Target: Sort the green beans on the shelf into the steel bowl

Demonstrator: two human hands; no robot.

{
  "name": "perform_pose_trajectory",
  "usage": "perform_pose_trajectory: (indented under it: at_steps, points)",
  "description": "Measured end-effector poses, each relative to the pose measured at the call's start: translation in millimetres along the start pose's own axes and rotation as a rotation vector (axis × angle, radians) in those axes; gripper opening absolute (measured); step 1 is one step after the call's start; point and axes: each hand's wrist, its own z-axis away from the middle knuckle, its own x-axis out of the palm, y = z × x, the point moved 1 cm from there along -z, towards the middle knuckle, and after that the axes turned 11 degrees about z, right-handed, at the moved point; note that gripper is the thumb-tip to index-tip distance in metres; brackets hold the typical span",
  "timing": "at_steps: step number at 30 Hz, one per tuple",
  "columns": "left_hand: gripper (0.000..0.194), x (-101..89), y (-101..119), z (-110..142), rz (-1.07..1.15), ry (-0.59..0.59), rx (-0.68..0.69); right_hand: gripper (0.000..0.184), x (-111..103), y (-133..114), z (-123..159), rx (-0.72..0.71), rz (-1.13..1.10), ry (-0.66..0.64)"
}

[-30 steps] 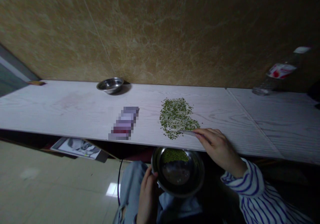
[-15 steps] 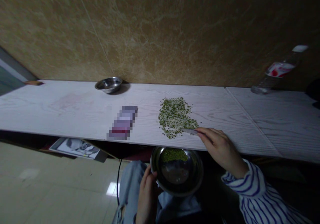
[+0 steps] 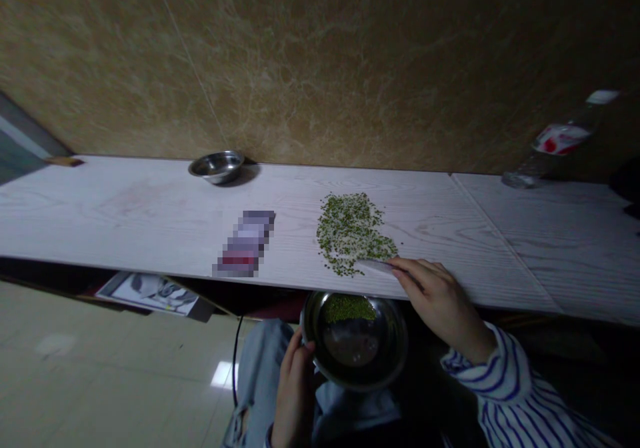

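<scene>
My right hand pinches a thin, flat, pale strip; its exact kind is unclear. The strip's tip touches the near edge of a spread of small green beans mixed with pale, rice-like grains on the tabletop. Below the table edge, my left hand grips the left rim of a steel bowl, thumb over the edge and fingers hidden underneath. The bowl sits over my lap. Green beans lie heaped at its far side.
A smaller steel bowl stands near the wall, with a blurred-out flat object in front of it. At the right stands a clear plastic bottle. An open drawer juts from below the white table at left.
The strip in my right hand has shifted slightly left over the near edge of the beans, and more of its flat face shows. My left hand and the bowl stay put.
</scene>
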Motion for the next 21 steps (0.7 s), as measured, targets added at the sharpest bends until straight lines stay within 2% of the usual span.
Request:
perform_pose_trajectory:
  at_steps: [7,15,21]
  points:
    - [0.06,0.8,0,2,0.008,-0.003,-0.014,0.02,-2,-5,8,-0.042,-0.047,-0.016]
    - [0.057,1.4,0,1,0.011,-0.017,-0.029,0.021,-5,1,16,0.003,-0.026,0.0]
    - [0.054,1.5,-2,0,0.029,-0.022,-0.013,0.02,-6,-3,18,-0.005,-0.041,-0.019]
